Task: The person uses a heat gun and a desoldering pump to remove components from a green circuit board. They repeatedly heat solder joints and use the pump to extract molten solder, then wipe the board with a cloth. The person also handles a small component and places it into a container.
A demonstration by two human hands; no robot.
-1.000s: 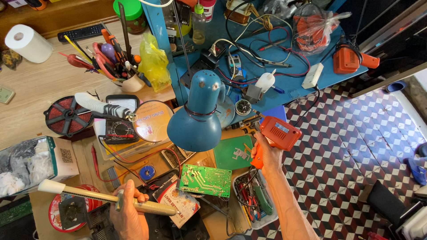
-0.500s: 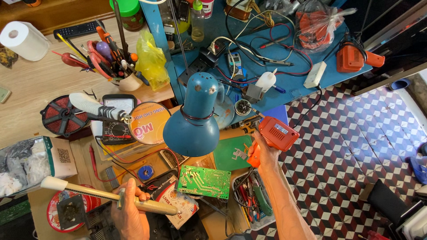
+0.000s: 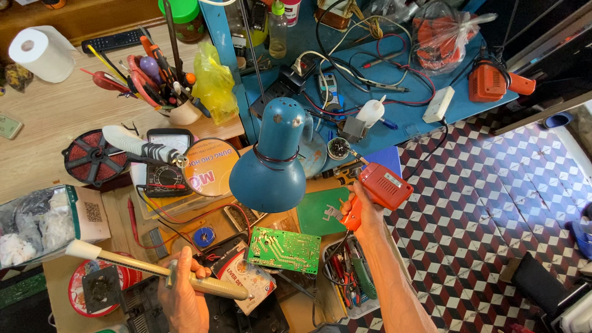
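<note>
My right hand (image 3: 365, 214) grips the orange handle of a red soldering gun (image 3: 381, 187), whose tip points up and left toward a small round tin (image 3: 338, 148). My left hand (image 3: 183, 290) is closed around a long cream-coloured desoldering pump (image 3: 154, 271) that lies level, its white plunger end at the far left. Between the hands a green circuit board (image 3: 283, 250) lies flat on the bench, solder side up. A blue desk lamp shade (image 3: 272, 163) hangs over the middle and hides part of the bench.
A multimeter (image 3: 166, 166), a round orange lid (image 3: 211, 168) and a red wire spool (image 3: 91, 158) lie to the left. A cup of pens and tools (image 3: 176, 108) stands behind. A tray of pliers (image 3: 350, 277) sits near my right forearm. Checkered floor lies at right.
My right hand has tipped the soldering gun slightly, bringing its tip closer to the small tin. My left hand with the pump has hardly moved.
</note>
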